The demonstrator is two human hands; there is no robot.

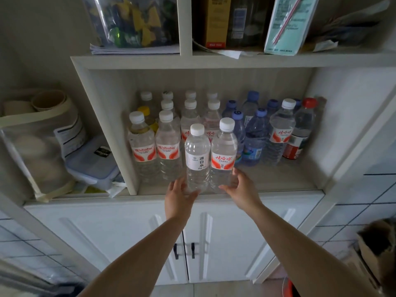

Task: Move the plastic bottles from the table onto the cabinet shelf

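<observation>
Nearest, two bare forearms reach up from the bottom edge over the white double cabinet doors with their dark handles. The left hand cups the base of a clear plastic bottle with a white cap and a plain white label, its fingers curled around the lower left side. The right hand holds the base of a clear plastic bottle with a white cap and a red-and-white label, with fingers wrapped round its right side. Both bottles stand upright, touching side by side, at the near front edge of the pale wooden cabinet shelf. Farther in, rows of upright bottles fill the shelf: white-capped clear bottles to the left, blue-capped blue bottles to the right, and a red-capped bottle at the far right.
</observation>
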